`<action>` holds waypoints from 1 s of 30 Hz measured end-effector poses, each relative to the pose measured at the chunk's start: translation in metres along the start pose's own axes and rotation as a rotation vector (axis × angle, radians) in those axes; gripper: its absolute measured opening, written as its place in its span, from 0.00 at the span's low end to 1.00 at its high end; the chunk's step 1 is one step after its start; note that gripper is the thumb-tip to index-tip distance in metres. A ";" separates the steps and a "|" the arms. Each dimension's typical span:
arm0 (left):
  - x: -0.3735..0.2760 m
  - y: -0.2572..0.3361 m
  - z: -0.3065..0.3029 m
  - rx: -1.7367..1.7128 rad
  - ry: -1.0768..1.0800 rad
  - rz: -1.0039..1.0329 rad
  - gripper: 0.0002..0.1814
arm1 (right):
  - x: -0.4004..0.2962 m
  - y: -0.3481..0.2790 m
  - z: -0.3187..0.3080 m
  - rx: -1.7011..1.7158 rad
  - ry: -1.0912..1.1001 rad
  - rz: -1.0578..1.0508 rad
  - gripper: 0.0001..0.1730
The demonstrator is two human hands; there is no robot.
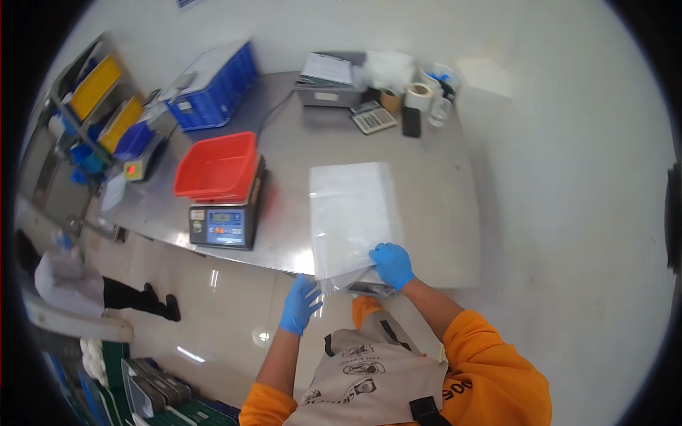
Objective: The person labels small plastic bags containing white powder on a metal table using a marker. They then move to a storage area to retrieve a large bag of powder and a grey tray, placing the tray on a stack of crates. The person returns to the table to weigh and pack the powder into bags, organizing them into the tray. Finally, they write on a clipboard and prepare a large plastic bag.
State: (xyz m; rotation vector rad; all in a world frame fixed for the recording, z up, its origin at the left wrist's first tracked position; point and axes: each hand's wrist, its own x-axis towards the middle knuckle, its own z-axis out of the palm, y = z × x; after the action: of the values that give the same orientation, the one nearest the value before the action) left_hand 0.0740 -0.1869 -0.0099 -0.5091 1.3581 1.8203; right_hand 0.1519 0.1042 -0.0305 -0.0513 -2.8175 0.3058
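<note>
A stack of clear plastic bags (351, 213) lies flat on the stainless steel table (437, 213), its near end hanging past the front edge. My right hand (392, 265), in a blue glove, grips the near right corner of the plastic. Just left of that hanging end is my left hand (301, 304), also gloved in blue, fingers apart and holding nothing. A dark object (373, 288), partly hidden by the plastic, shows at the table edge. To the left, a red plastic tray (218, 168) rests on a digital weighing scale (221, 226).
Along the back stand a blue crate (218, 90), a grey bin with papers (327, 96), a calculator (374, 120), a black phone-like object (411, 122), tape rolls (419, 97) and a clear bottle (439, 112). A person in white (72, 282) is at the left; crates (154, 388) stand lower left.
</note>
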 end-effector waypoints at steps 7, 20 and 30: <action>0.040 -0.038 0.075 -0.150 -0.609 -0.330 0.35 | -0.105 0.027 -0.036 0.040 0.059 0.102 0.12; 0.077 -0.099 0.152 0.550 -0.083 0.227 0.18 | -0.077 0.003 -0.114 0.420 -0.082 0.180 0.50; 0.122 -0.007 0.134 0.957 0.009 0.366 0.29 | -0.062 0.096 -0.048 0.233 -0.041 0.299 0.11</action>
State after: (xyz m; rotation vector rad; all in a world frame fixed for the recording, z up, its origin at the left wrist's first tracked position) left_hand 0.0233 -0.0180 -0.0548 0.2562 2.2012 1.1869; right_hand 0.2257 0.2039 -0.0250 -0.4200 -2.7897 0.7067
